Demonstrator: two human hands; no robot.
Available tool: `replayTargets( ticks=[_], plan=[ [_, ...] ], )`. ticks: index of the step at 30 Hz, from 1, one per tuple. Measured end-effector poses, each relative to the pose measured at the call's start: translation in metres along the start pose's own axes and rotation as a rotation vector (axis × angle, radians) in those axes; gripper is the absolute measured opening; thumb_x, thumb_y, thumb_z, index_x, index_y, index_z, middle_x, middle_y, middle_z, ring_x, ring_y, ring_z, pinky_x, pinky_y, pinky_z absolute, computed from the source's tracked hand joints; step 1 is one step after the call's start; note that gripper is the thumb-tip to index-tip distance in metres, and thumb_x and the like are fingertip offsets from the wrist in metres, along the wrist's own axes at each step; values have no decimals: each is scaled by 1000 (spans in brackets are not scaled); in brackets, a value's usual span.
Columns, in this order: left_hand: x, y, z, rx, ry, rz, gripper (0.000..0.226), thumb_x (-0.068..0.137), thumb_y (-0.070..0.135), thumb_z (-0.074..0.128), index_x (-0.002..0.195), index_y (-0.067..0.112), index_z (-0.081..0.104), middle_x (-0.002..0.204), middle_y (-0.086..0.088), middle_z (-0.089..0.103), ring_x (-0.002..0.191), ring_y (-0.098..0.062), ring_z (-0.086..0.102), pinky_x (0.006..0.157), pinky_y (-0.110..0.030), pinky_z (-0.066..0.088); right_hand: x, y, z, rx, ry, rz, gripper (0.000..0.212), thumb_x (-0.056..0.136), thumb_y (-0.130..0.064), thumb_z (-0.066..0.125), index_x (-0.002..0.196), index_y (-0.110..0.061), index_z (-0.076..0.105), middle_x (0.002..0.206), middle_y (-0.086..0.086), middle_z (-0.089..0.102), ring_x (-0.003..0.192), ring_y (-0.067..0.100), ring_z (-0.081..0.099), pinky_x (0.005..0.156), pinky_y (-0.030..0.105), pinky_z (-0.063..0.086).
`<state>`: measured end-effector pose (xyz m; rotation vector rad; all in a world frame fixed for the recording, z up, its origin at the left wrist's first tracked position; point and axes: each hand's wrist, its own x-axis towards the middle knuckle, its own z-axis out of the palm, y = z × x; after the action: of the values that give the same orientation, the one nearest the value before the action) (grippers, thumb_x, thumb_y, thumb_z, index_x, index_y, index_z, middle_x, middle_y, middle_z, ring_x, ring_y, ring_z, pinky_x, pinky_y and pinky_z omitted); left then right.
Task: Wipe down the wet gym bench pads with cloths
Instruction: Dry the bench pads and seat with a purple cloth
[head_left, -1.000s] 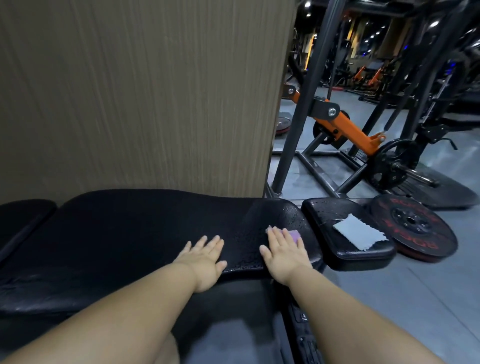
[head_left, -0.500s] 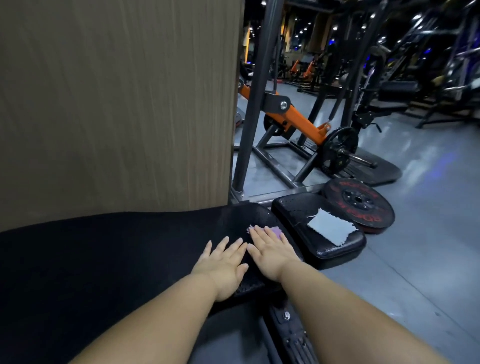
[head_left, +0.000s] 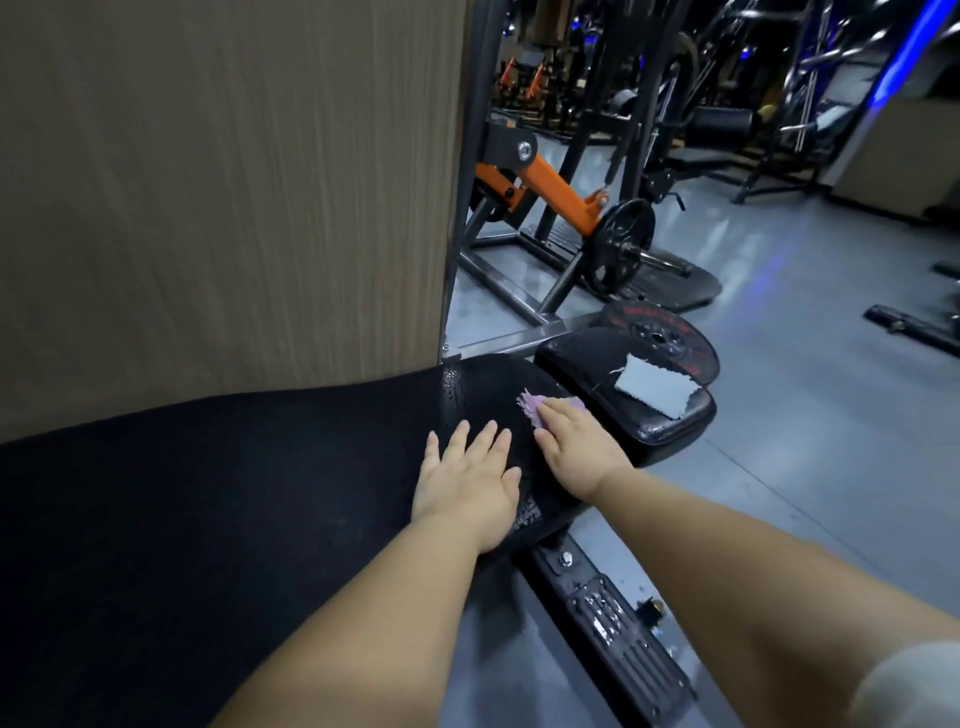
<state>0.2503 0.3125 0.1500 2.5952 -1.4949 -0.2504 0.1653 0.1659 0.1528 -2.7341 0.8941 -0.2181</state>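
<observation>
A long black bench pad stretches across the lower left, with water drops near its far right end. My right hand lies flat on a purple cloth at that end, fingers straight, covering most of it. My left hand rests flat on the pad just to the left, fingers spread. A smaller black seat pad sits to the right, also wet, with a grey-white cloth lying loose on it.
A brown wall panel rises right behind the bench. A black and orange machine frame with a weight plate stands beyond. A red-lettered plate lies on the grey floor by the seat pad. The bench's metal base runs below my arms.
The view has swung right and closer. My left hand has slid right along the pad until it lies beside my right hand, which still presses the purple cloth at the pad's end.
</observation>
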Motion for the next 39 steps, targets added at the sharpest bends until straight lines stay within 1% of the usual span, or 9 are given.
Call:
replayTargets(
  ticks=[7,12,19,21,23,26,29,32,39],
  plan=[
    [7,7,0,7,-26,-73,55,104,45,11,155,29,0,163,13,-6,149,-18,-11,120,-49,-7,19,14,-3,15,-27,-52,46,102,-32,41,146,-20,39,153,-13,33,139,9,31,108,15,17],
    [27,22,-1,15,-65,-123,58,103,46,9,156,25,-3,162,13,-12,148,-20,-16,119,-51,-10,42,29,-1,156,67,-18,36,100,-23,44,133,-23,56,141,-9,52,129,14,47,106,19,28],
    [74,47,-3,8,-122,-113,59,103,49,9,155,25,-6,161,12,-15,147,-21,-20,117,-53,-13,83,65,-34,757,277,436,28,94,-23,40,94,-15,67,89,7,68,85,28,62,75,32,47],
    [88,55,-3,14,-138,-100,59,103,49,8,155,24,-6,161,12,-15,147,-21,-20,117,-53,-13,84,81,-56,1036,400,466,27,90,-17,41,68,-15,57,56,2,56,54,20,52,53,28,39],
    [99,61,-3,16,-137,-92,59,103,49,8,155,24,-6,161,12,-15,147,-20,-20,117,-54,-13,79,98,-79,966,495,386,32,93,-16,41,61,-17,49,47,-5,46,44,12,41,50,26,36],
    [111,66,-3,22,-120,-84,60,103,49,8,156,23,-4,161,11,-14,148,-20,-19,117,-54,-13,73,126,-88,508,381,218,25,97,-31,44,95,-24,68,80,-4,66,80,17,62,76,30,47],
    [117,66,-1,19,-101,-70,59,103,48,9,156,24,-3,162,11,-11,148,-19,-17,117,-53,-13,64,149,-55,-105,-42,-16,55,92,-58,27,135,-34,51,145,-9,45,140,17,32,108,33,27],
    [123,65,0,23,-71,-52,59,103,48,10,156,24,-1,162,12,-9,148,-19,-16,117,-53,-12,69,152,-40,-251,-17,-79,57,96,-51,17,149,-33,30,157,-13,23,147,16,13,115,32,14],
    [133,65,5,19,-27,-41,60,102,48,10,156,24,2,163,11,-5,149,-19,-13,118,-53,-11,119,127,-32,-210,-99,-108,49,103,-39,28,151,-33,22,160,-11,15,148,16,5,119,38,9]
  ],
)
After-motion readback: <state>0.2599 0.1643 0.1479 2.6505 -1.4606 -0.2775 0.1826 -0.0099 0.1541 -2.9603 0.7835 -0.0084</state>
